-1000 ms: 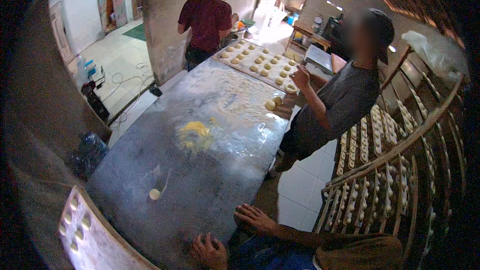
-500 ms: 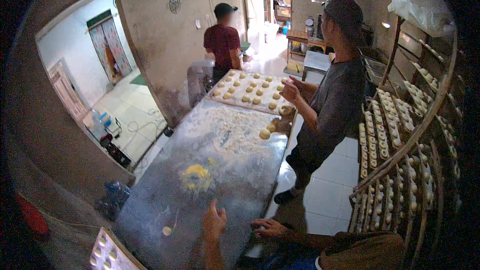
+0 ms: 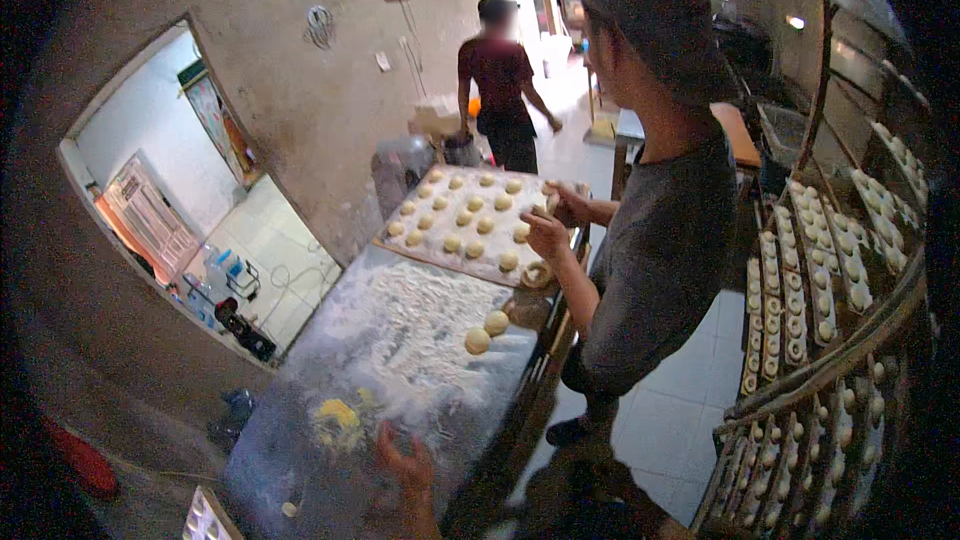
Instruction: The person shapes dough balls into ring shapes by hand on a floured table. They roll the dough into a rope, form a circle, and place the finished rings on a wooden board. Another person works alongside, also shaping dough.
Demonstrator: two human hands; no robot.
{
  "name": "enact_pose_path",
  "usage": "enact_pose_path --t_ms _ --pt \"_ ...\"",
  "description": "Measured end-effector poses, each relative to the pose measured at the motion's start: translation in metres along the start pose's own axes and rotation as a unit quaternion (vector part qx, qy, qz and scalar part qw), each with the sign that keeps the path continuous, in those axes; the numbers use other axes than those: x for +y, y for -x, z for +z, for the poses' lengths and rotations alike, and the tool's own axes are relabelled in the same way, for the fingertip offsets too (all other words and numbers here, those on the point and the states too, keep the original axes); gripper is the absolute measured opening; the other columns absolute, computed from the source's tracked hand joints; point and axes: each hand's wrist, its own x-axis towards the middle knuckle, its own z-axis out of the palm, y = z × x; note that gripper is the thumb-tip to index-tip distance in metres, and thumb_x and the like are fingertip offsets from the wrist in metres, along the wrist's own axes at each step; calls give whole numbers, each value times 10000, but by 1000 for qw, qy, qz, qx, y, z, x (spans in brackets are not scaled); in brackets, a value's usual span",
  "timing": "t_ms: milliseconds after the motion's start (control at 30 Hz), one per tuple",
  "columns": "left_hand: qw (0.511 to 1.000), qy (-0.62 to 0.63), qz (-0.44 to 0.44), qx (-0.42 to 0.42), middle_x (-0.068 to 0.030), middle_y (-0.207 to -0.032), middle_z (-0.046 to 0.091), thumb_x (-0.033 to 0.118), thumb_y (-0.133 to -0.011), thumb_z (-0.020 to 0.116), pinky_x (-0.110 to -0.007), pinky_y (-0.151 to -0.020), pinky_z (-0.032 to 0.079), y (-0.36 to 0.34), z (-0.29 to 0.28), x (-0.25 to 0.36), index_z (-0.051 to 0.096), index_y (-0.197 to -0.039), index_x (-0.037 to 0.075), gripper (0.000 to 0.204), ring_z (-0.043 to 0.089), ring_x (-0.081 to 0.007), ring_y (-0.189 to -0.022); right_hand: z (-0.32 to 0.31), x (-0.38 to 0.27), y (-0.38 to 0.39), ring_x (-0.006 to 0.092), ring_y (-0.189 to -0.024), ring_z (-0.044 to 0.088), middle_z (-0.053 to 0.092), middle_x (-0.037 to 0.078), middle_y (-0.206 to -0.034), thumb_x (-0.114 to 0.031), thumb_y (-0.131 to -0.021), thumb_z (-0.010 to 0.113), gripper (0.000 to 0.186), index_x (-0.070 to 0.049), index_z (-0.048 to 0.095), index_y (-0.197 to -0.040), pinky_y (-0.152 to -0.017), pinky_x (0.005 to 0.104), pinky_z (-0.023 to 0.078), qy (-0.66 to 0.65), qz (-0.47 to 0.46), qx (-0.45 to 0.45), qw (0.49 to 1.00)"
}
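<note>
The left hand (image 3: 408, 465) is hanging over the worktop (image 3: 330, 485), fingers spread, gripping nothing; 2 dough balls (image 3: 478, 341) are sitting toward the right edge, probably for the co-worker's (image 3: 660, 230) reach.

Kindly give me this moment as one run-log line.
left hand: open, near yellow patch | right hand: not visible | co-worker's hands: near dough tray

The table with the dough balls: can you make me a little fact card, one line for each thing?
Left hand: fingers spread, near the yellow patch
Table: grey, dusted with white powder
Board: at the table's far end, with rows of dough balls
Loose balls: two, close together
Co-worker: grey top, hands by the board
Rack: on the right, holding dough pieces
</note>
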Motion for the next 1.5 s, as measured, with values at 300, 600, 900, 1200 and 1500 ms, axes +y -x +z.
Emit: enact_pose_path --t_ms 300,600,900,1200,1500 --pt "867 -255 -410 -126 -170 -1337 587 340 -948 683 -605 -995 444 121 -113 52 552 -1366 158 474 554 -377 -1207 -46 99 -19 279 -664 648 638 122 -727 -143 -919 638 216 -78 584 -1117 -635 416 524 -39 14 20 999" --pt "871 -346 -349 -14 -164 -1201 535 327 -987 595 -519 -1044 352 123 -18 -16 546 -1213 53 359 489 -354 -1201 -26 26 -73 315 -707 640 630 140 -761 -153 -940 619 323 -83 532 -1243 -675 439 517 -32 -53 -93 994" --pt "845 -456 -245 137 -104 -1078 558 265 -959 599 -566 -943 360 139 -23 -57 597 -1060 105 190 528 -335 -1079 11 -121 -130 350 -760 636 623 161 -807 -170 -961 601 407 -89 487 -1343 -717 466 511 -106 -198 -135 965" --pt "847 -433 -294 101 -113 -1027 569 282 -931 631 -507 -898 397 114 -29 4 602 -982 96 195 545 -350 -1062 6 -399 -195 402 -728 626 646 203 -781 -143 -940 603 780 -121 176 -1592 -690 503 499 -196 -364 -171 895" --pt "852 -443 -234 154 -115 -1003 568 221 -899 668 -502 -883 401 122 -19 -50 598 -930 70 169 543 -340 -1007 39 -199 -110 356 -666 670 669 136 -755 -129 -890 604 762 -92 257 -1568 -546 497 501 191 -220 -259 921"
